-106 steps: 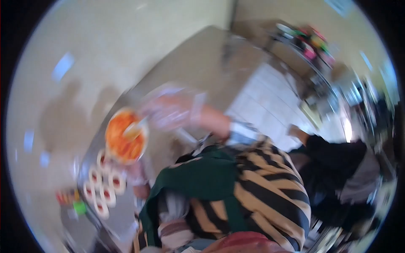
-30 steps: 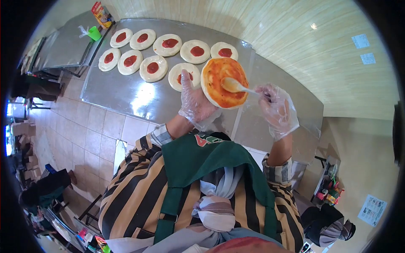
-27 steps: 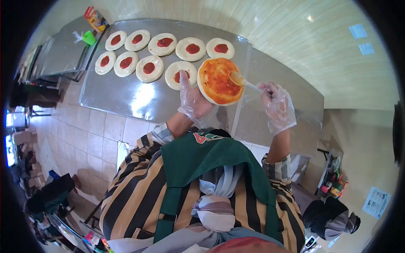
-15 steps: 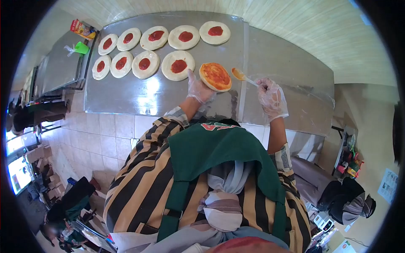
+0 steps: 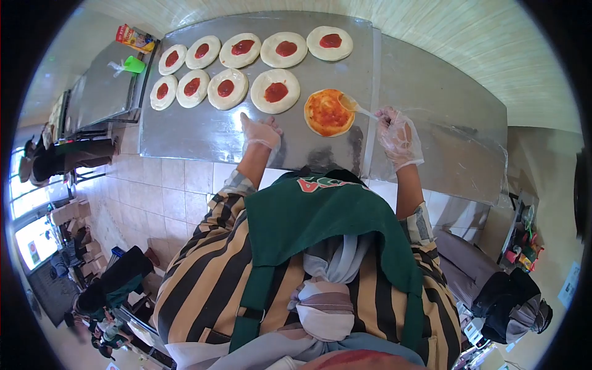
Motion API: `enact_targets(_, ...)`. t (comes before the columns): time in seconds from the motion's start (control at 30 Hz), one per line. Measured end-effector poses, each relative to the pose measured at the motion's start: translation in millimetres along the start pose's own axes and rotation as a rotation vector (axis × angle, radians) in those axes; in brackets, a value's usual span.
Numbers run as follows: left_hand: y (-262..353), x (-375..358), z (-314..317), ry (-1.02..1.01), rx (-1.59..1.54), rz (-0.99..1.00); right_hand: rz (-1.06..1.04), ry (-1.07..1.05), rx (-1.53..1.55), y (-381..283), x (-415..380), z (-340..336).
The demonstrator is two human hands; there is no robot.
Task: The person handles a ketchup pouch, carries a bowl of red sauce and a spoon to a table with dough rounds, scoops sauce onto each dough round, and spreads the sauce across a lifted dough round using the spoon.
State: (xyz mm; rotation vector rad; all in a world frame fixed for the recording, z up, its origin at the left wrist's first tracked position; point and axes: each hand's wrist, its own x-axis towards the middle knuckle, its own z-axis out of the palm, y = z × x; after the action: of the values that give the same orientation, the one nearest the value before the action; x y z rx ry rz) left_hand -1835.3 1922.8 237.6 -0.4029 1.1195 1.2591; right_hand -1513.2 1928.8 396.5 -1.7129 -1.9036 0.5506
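Observation:
A round dough base [image 5: 328, 117] covered with red-orange sauce lies flat on the metal table [image 5: 203, 137] in front of me. My right hand [image 5: 398, 137], in a clear plastic glove, is closed round the pale handle of a spoon [image 5: 349, 103]. The spoon's bowl rests at the upper right of the sauced base. To the left of that base, my gloved left hand [image 5: 261, 132] is off the dough, holding nothing, with fingers apart. Just above it sits a dough round [image 5: 265, 103] with a red sauce blob in its middle.
Two rows of similar dough rounds [image 5: 239, 50] with sauce blobs fill the table's far left. On a side table stand a green cup [image 5: 133, 64] and a red-yellow packet [image 5: 135, 38]. Plastic film [image 5: 475, 139] covers part of the right side. Other people are at lower left and right.
My left hand let go of the sauced base and moved left. The base, tilted earlier, now lies flat. The spoon has come over onto its sauce. The whole view shifted slightly.

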Motion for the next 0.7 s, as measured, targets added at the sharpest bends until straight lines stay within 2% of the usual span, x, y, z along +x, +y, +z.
enact_targets(0.07,14,23,-6,-0.108,-0.093,-0.028,0.006,-0.009,-0.002,-1,3,1)
enact_targets(0.1,19,12,11,-0.043,-0.095,-0.032,0.008,-0.019,-0.006,-1,4,0)
enact_targets(0.23,27,26,24,-0.051,-0.081,-0.068,-0.009,-0.015,0.010,-3,5,-2)
enact_targets(0.3,25,29,32,-0.007,-0.056,0.056,0.047,-0.056,0.002,-4,3,-4)
enact_targets(0.33,23,27,36,-0.009,-0.060,0.050,0.047,-0.057,-0.006,-2,2,-4)
enact_targets(0.4,23,24,40,-0.270,-0.313,0.001,0.012,-0.018,-0.115,0,0,-6)
enact_targets(0.43,22,29,39,-0.275,-0.317,0.006,0.004,-0.017,-0.115,-3,0,-8)
enact_targets(0.5,19,36,38,-0.598,-0.333,0.081,0.097,-0.061,-0.056,-12,0,-14)
enact_targets(0.6,19,40,43,-0.497,-0.280,0.130,0.150,-0.102,-0.094,-29,0,-20)
enact_targets(0.7,18,42,46,-0.530,-0.357,0.101,0.115,-0.104,-0.203,-33,2,-18)
